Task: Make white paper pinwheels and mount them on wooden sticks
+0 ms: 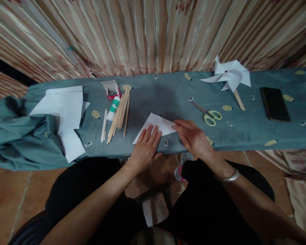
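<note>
Black trousers foremost; white, sharp-cornered paper triangle; left hand flat atop, fingers parted; right hand pinching corner.

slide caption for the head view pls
Left hand flat on a white paper triangle, right hand at its corner, wooden sticks and scissors nearby

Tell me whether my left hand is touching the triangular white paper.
Touching: the head view shows your left hand with its fingers laid flat across the triangular white paper.
</note>
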A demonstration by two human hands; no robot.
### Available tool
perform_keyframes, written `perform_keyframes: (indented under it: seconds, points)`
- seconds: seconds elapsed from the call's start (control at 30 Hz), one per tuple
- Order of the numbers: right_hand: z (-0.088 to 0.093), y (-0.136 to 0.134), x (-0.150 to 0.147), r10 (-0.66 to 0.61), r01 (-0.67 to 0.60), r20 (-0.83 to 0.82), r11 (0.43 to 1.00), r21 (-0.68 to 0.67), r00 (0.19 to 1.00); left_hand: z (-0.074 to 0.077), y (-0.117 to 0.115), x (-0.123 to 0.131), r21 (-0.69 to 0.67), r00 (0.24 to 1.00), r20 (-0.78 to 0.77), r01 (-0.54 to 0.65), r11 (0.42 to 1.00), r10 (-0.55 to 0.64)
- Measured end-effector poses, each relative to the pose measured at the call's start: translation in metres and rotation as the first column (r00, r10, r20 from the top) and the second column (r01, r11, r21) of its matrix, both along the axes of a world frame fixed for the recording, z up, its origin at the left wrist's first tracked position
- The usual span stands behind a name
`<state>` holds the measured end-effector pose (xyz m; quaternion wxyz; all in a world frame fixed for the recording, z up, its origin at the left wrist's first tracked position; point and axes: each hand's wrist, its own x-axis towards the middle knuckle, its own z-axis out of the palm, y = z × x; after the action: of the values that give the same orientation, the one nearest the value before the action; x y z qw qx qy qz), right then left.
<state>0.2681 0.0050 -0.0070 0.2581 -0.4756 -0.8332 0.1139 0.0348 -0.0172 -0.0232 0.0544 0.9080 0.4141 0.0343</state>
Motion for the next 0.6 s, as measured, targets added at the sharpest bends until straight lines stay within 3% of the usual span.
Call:
perform_keyframes:
  seconds: [0.07, 0.13, 0.33, 0.6]
  points:
    - [-0.001, -0.002, -0.007, 0.117, -0.115, 0.048, 0.992, -0.048, 0.992, 0.001, 0.0, 0.0, -0.002, 1.0, -0.003, -0.003, 1.0, 0.003]
    - [-0.003, -0.003, -0.009, 0.153, -0.148, 0.079, 0.987, -0.067, 0.985, 0.002, -0.001, -0.005, -0.002, 1.0, -0.003, 0.0, 1.0, 0.0]
    - [-0.008, -0.001, -0.005, 0.155, -0.151, 0.084, 0.987, -0.05, 0.984, 0.004, -0.016, -0.047, 0.055, 0.999, 0.009, 0.035, 0.998, -0.035]
    - [-0.014, 0.002, -0.003, 0.113, -0.112, 0.017, 0.993, -0.036, 0.993, 0.004, -0.046, -0.093, 0.157, 1.0, 0.007, -0.018, 0.987, 0.017]
